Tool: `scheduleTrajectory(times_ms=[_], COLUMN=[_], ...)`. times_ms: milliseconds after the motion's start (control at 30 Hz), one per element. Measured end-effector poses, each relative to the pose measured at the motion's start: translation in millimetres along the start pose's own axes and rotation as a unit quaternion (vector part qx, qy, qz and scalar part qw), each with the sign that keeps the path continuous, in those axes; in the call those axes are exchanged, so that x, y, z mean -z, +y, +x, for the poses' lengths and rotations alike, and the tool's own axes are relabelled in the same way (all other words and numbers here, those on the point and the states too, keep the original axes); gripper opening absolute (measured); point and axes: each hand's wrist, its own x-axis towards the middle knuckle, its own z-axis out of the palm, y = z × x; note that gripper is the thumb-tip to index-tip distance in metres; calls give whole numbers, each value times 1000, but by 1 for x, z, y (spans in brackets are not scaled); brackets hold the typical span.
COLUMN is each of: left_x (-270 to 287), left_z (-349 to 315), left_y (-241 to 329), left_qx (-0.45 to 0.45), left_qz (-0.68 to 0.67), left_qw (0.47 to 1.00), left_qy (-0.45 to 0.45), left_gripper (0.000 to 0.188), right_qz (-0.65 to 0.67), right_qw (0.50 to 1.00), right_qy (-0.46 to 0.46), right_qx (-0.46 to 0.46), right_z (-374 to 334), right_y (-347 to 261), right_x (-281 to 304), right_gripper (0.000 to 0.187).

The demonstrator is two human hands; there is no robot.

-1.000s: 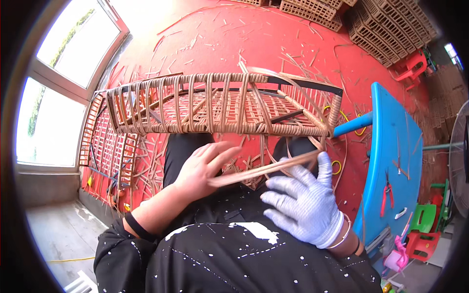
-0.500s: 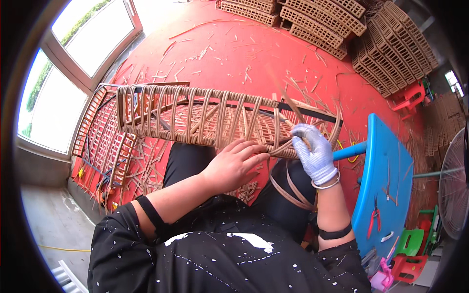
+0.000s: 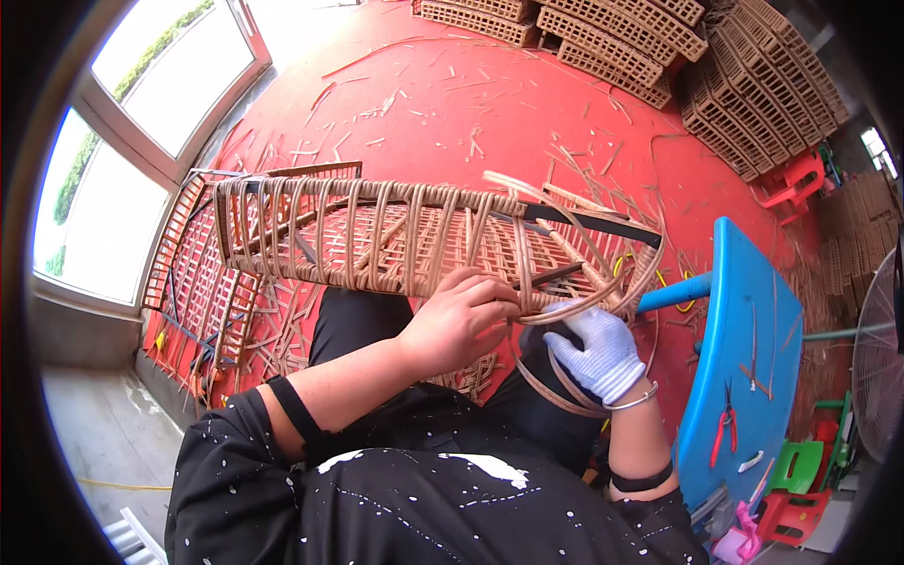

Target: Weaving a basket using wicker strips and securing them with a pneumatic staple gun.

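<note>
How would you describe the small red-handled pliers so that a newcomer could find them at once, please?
Start at the blue table on the person's right, beyond the gloved right hand. Near its lower end lie the pliers. Their red handles set them apart from the pale scraps around them.

Left hand [image 3: 459, 325] fingertips tucked behind the woven frame [image 3: 395, 235], hidden. Right hand [image 3: 595, 353] gloved, fingers partly covered by the looping cane strip [image 3: 565, 311]; grip unclear. Fan [image 3: 880, 348] cut off at right edge. Pliers [image 3: 723, 435] on the blue counter [image 3: 753, 330] too small for detail.
</note>
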Motion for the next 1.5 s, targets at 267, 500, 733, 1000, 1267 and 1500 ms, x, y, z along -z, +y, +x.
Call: scheduleTrajectory(times_ms=[267, 500, 733, 1000, 1267, 1500], left_x=[-1, 0, 2, 7, 42, 23], left_z=[-9, -10, -12, 7, 21, 10], left_y=[-10, -12, -8, -6, -9, 12], left_qx=[-11, -20, -73, 64, 96, 32], left_qz=[-10, -12, 66, -36, -62, -10], left_qw=[1000, 1000, 995, 996, 990, 993], left_qy=[4, 2, -3, 54, -77, -112], left_gripper=[21, 22, 19, 9, 23, 13], right_qz=[45, 180, 203, 236, 210, 171], right_qw=[991, 980, 968, 958, 977, 984], right_qy=[32, 88, 133, 157, -17, -32], right_qx=[119, 13, -57, -37, 23, 32], right_z=[34, 8, -28, -39, -41, -45], right_y=[3, 27, 49, 60, 52, 40], right_x=[-24, -17, -6, -11, 36, 58], right_gripper=[34, 15, 12, 16, 17, 13])
